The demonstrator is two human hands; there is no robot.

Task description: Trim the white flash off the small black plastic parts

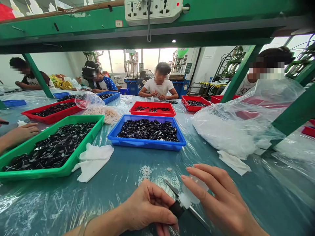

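My left hand [150, 209] comes in from the bottom, its fingers closed on a small black plastic piece [176, 209]. My right hand [221, 196] bends its fingers over a small translucent white bottle [197, 185]; its thumb is hidden. The bottle's white neck [184, 200] meets or nearly meets the black piece. Slim metal tweezers [172, 187] slant beneath the neck, their tips pointing away from me. Just beyond lie a little heap of tiny white bits [145, 173] and one small pale disc [169, 169].
Ahead stand a blue tray [147, 143] and a green tray [99, 123], both heaped with black pieces. Crumpled white tissue [94, 160] lies between. Right, a clear bag [223, 131] holds white parts. A green shelf [93, 23] spans overhead. Another person's hand [23, 132] is left; several co-workers sit opposite.
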